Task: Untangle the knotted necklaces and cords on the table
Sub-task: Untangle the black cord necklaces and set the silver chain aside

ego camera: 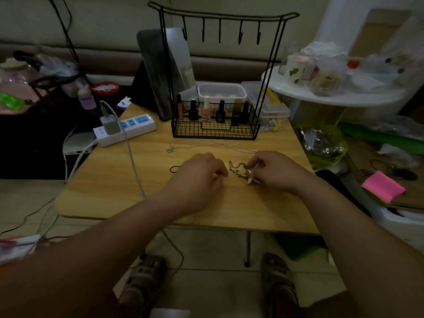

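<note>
The room is dim, with clutter on both sides of a small wooden table [229, 203]. At the far side of the table stands a black wire jewellery stand [206, 131], with bare hooks on its top bar and nail polish bottles [221, 111] in its basket. To the left of it lies a white power strip [137, 125] with a charger plugged in.

A thin silver necklace [169, 150] lies stretched on the table between the stand and the hands, its small pendant at the left end. A black cord [174, 169] makes a little loop just left of the left hand [199, 180] and goes out of sight under it. This hand rests on the table with curled fingers; I cannot tell if it holds something.

Between the two hands lies the knotted chain [238, 171], a small tangle with a pale pendant in it. The right hand [277, 173] pinches this tangle at its right side with thumb and fingertips, and the other fingers are bent.
</note>
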{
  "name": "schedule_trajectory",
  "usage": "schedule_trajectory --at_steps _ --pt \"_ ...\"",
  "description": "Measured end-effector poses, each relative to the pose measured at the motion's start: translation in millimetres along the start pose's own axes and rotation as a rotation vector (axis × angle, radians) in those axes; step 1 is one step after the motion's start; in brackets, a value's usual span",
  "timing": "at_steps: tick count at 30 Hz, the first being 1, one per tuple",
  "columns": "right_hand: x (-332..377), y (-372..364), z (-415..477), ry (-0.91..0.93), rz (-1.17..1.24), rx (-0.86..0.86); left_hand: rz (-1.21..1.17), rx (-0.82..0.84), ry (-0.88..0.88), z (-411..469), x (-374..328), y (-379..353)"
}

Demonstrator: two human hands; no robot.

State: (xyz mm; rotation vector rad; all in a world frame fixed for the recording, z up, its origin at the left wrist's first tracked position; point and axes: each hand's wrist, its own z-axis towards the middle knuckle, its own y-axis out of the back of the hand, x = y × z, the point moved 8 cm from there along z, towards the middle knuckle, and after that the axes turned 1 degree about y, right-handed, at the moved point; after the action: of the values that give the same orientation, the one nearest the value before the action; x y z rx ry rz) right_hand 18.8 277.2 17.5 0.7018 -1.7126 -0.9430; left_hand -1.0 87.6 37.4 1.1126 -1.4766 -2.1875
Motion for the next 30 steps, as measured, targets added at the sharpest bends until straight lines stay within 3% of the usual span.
schedule_trajectory --at_steps 5,11,15,20,25,30 --pt "-9 7 -15 -0.009 0.095 0.011 -0.102 0.01 0.129 27 11 3" --pt "1 -3 -17 0.108 -0.092 -0.001 -0.128 -0.028 0.034 39 -3 -21" --pt "-6 5 -16 0.186 0.04 -0.027 -0.133 0.077 -0.009 47 -9 -36" --pt "-6 12 -20 0.249 0.161 0.034 -0.302 0.215 -0.011 51 -15 -41" --pt "-10 25 -21 0.244 0.404 0.023 -0.404 0.197 0.044 54 -15 -39" --pt "-13 33 -24 0.211 0.419 -0.022 -0.628 0.143 0.142 52 -7 -31"
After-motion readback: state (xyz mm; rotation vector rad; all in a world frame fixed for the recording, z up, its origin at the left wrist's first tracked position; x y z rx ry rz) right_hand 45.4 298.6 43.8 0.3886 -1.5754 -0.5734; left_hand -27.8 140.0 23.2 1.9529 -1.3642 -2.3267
